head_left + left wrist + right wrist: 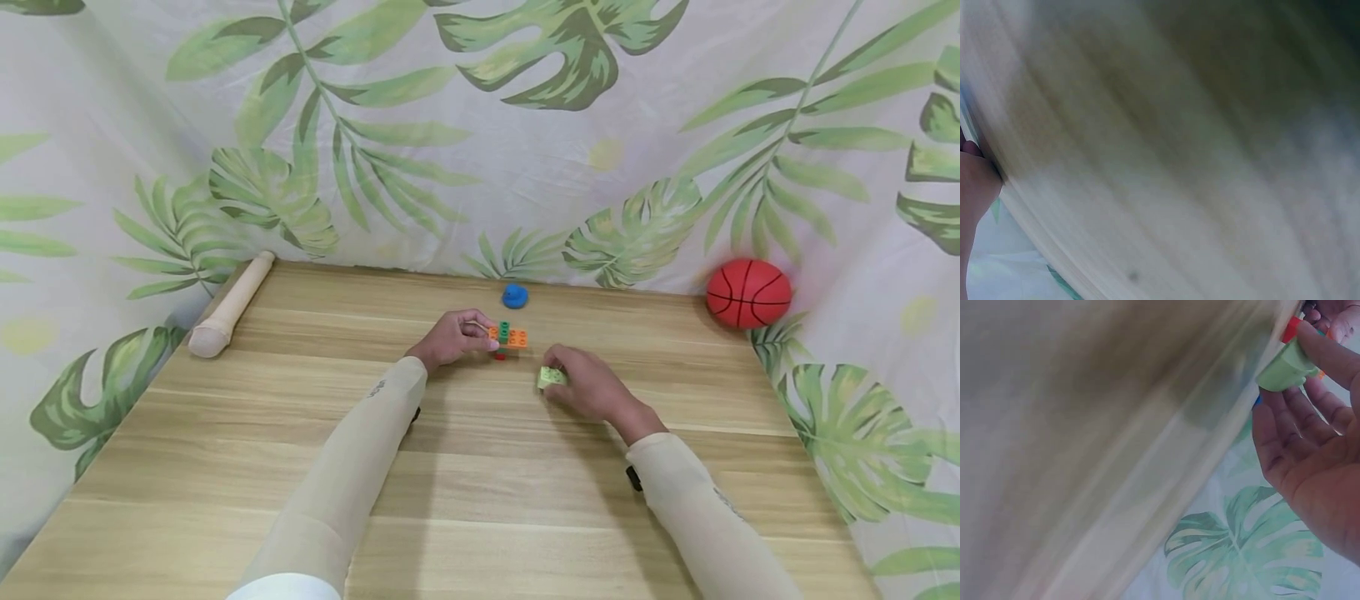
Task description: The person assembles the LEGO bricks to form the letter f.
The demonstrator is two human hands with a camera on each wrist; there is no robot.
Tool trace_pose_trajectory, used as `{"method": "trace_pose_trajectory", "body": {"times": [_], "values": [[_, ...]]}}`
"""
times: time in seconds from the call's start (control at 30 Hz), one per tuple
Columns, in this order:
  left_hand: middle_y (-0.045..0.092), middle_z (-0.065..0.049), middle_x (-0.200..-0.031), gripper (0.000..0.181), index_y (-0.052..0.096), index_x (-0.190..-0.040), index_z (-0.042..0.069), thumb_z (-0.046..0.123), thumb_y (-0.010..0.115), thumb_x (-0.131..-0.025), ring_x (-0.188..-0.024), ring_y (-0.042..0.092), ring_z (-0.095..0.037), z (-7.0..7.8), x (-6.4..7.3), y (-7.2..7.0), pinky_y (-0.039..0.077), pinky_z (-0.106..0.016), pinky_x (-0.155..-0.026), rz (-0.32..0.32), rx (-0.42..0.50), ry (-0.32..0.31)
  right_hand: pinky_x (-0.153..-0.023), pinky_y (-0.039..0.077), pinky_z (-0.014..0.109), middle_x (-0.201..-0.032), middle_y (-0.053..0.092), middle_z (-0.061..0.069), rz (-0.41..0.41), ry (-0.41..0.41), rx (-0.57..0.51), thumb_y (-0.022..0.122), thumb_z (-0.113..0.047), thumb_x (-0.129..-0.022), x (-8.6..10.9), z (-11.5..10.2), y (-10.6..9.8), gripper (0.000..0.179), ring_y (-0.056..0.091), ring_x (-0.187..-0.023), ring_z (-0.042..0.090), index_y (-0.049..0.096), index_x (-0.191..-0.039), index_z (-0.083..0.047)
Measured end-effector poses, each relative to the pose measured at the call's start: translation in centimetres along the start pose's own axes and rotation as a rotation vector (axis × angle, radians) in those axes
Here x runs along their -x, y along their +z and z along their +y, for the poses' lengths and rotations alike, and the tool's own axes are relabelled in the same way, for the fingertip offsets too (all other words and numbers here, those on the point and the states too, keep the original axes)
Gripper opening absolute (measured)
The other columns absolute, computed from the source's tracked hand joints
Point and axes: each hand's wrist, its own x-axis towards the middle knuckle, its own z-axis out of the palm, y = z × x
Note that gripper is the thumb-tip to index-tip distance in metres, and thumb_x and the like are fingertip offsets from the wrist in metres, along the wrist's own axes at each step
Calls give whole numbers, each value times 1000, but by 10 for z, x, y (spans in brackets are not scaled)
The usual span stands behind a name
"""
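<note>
My left hand (452, 337) grips the left end of a small stack of toy building bricks over the middle of the table. In that stack an orange brick (517, 338) shows with a green brick (504, 330) on it and a red brick (500, 357) underneath. To the right and nearer, my right hand (592, 385) pinches a light green building brick (552, 377) between thumb and fingers, apart from the stack. The right wrist view shows this light green brick (1285, 367) from the side. Only part of my left hand (977, 187) appears in the left wrist view, its bricks hidden.
Behind the stack, a blue toy duck (515, 296) sits near the back of the wooden table (495, 517). A red ball with black lines (749, 293) is at the back right corner. Along the left edge lies a pale club-shaped thing (238, 300). Leaf-patterned cloth (525, 167) hangs behind.
</note>
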Motion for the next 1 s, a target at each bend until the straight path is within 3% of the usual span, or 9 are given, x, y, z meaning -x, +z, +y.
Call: {"method": "trace_pose_trajectory", "body": {"times": [0.4,0.73,1.0], "values": [[76,9,-87,31,70,-124,2,7,81,-95,-85,71,-7,-3,-2,0,54,-23,-78,12,2,-22,-103,58,50,-137,73,14,178,-70,-23,82,-8,-95,-24,-26,-11,42,71,-121,33,71,-135,-5],[77,10,-86,31,69,-124,-2,4,80,-95,-83,71,-6,-1,0,0,54,-23,-77,7,23,-4,-105,57,51,-138,72,17,259,-90,-48,78,-7,-98,-39,-32,-6,41,70,-125,35,70,-137,-4],[77,11,-86,30,70,-122,0,6,81,-95,-84,71,-6,0,0,0,53,-25,-79,-7,21,4,-105,58,50,-140,73,14,274,-102,-28,77,-9,-99,-50,-39,-4,41,70,-128,35,71,-139,-6]]}}
